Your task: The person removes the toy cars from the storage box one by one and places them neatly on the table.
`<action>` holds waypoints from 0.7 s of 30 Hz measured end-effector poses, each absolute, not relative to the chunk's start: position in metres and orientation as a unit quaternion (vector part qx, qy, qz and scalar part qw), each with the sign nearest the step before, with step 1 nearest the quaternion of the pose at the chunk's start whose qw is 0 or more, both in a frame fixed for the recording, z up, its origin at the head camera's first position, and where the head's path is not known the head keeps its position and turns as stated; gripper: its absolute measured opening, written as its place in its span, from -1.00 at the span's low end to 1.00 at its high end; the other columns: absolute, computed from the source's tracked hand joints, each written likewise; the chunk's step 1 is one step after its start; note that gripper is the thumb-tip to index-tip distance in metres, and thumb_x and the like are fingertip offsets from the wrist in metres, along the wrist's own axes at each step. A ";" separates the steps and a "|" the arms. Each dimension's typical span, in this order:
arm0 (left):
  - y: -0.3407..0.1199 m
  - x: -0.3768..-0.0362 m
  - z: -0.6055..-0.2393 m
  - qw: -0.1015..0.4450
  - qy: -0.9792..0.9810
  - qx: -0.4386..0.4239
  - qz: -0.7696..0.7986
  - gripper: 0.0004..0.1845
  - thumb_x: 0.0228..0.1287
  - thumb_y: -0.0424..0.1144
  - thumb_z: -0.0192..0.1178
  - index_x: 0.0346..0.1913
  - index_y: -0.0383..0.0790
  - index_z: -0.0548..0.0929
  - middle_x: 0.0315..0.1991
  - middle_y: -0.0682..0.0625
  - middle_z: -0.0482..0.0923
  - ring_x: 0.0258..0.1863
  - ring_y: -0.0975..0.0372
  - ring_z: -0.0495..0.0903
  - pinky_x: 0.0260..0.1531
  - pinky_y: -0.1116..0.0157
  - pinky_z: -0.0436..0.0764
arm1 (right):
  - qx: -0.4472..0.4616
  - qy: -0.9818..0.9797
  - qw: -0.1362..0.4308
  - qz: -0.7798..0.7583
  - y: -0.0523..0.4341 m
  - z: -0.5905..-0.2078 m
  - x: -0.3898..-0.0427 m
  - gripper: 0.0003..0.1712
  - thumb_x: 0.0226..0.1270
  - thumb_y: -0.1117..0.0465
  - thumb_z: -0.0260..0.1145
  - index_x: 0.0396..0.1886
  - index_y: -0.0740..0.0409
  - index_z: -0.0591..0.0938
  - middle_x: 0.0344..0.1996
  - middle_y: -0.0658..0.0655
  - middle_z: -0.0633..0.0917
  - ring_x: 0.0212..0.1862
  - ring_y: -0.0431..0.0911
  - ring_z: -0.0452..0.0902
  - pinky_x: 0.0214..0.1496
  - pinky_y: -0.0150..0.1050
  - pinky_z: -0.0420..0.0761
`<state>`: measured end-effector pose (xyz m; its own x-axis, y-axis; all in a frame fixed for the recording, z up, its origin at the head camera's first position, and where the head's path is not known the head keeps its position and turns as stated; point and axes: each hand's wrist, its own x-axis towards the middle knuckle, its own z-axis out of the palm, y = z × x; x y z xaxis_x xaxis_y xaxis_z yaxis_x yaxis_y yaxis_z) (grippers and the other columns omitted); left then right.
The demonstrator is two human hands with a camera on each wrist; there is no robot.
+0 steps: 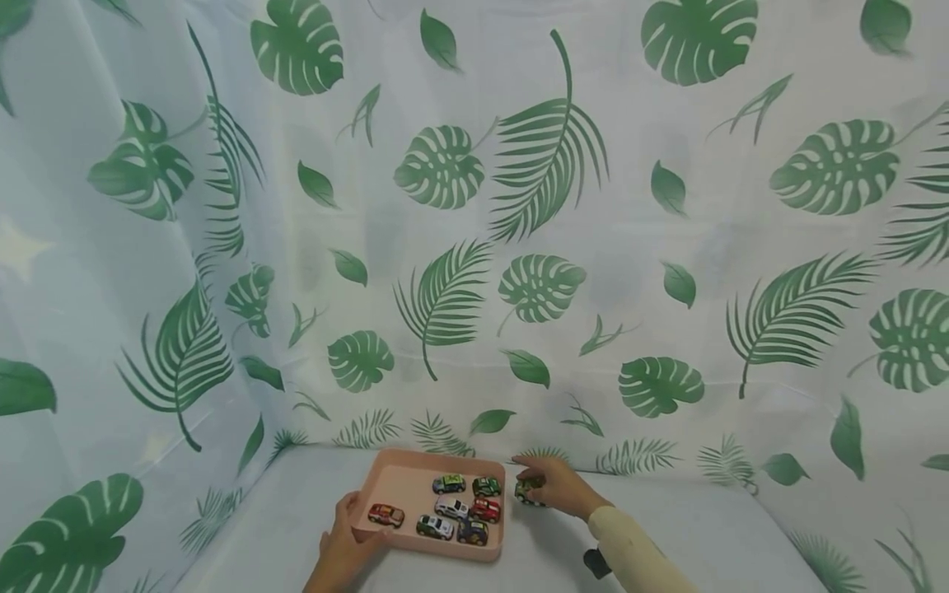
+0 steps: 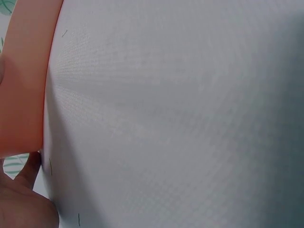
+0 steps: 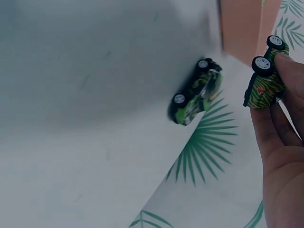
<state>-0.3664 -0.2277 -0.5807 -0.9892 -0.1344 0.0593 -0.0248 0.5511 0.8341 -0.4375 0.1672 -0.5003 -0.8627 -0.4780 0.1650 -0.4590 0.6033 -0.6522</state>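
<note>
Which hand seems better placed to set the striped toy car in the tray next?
Probably the right hand: it pinches the striped toy car beside the tray, while the left hand holds the tray's left end.

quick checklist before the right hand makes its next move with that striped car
1. Grip on the striped car: ok, pinched by the right hand.
2. Tray held: ok, the left hand grips its left near corner.
3. Bare room in the tray: ok, there is some around the red-and-yellow car.
4. White surface beside the tray free of other cars: not ok, a green-and-black car stands there.
5. Gaps between the cars at the tray's right side: cannot tell, they sit too close together to see whether they touch.
</note>
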 end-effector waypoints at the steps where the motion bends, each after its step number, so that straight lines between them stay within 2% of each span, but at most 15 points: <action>1: -0.228 -0.366 -0.581 0.058 -0.878 0.045 -0.472 0.15 0.28 0.20 0.50 0.52 -0.41 0.00 0.53 -0.62 0.10 0.48 -0.53 0.17 0.39 -0.56 -0.21 | -0.261 0.895 0.015 -0.361 0.169 -0.503 -0.438 -0.30 0.22 0.56 0.49 0.40 0.35 0.60 0.03 0.31 0.80 0.13 0.23 0.74 0.22 0.28 0.64; 8: -0.230 -0.360 -0.581 0.062 -0.876 0.044 -0.476 0.14 0.28 0.17 0.50 0.52 -0.42 0.00 0.53 -0.64 0.10 0.47 -0.54 0.17 0.37 -0.58 -0.20 | -0.250 0.896 0.037 -0.366 0.176 -0.518 -0.434 -0.27 0.18 0.54 0.51 0.40 0.37 0.59 0.02 0.26 0.82 0.12 0.20 0.75 0.11 0.13 0.74; 15: -0.228 -0.361 -0.577 0.054 -0.878 0.050 -0.473 0.14 0.30 0.18 0.49 0.53 -0.44 0.00 0.54 -0.62 0.08 0.50 -0.50 0.16 0.41 -0.54 -0.21 | -0.245 0.900 0.056 -0.357 0.183 -0.528 -0.431 -0.27 0.21 0.55 0.50 0.42 0.40 0.56 0.05 0.30 0.80 0.20 0.29 0.69 0.24 0.32 0.60; 21: -0.227 -0.364 -0.575 0.059 -0.878 0.039 -0.472 0.11 0.31 0.13 0.50 0.55 -0.41 0.01 0.56 -0.59 0.09 0.52 -0.47 0.17 0.41 -0.54 -0.18 | -0.252 0.897 0.061 -0.358 0.182 -0.533 -0.430 -0.26 0.21 0.57 0.48 0.43 0.39 0.55 0.09 0.32 0.78 0.21 0.28 0.70 0.29 0.37 0.54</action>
